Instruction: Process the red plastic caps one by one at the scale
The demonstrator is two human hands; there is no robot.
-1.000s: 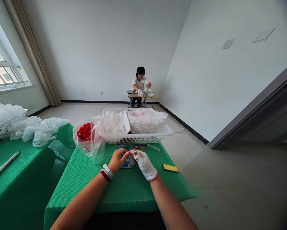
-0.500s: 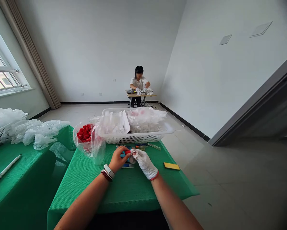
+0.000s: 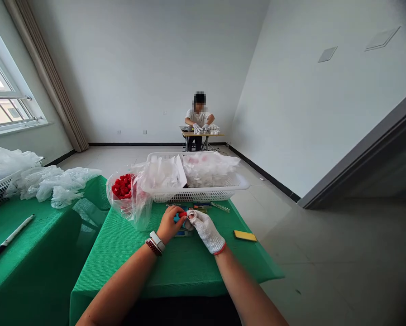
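Note:
My bare left hand pinches a small red cap between thumb and forefinger. My right hand, in a white knit glove, is closed around a small pale item that meets the cap; I cannot make out what it is. Both hands hover over a blue object lying on the green table. A clear plastic bag of red caps stands to the left of my hands.
A white basket full of clear plastic bags sits behind my hands. A yellow card lies to the right, pens by the basket. A second green table on the left carries a marker and bags. Another person works at a far desk.
My hands stay together in the same place; the left fingers have shifted a little around the red cap. The view has tilted slightly.

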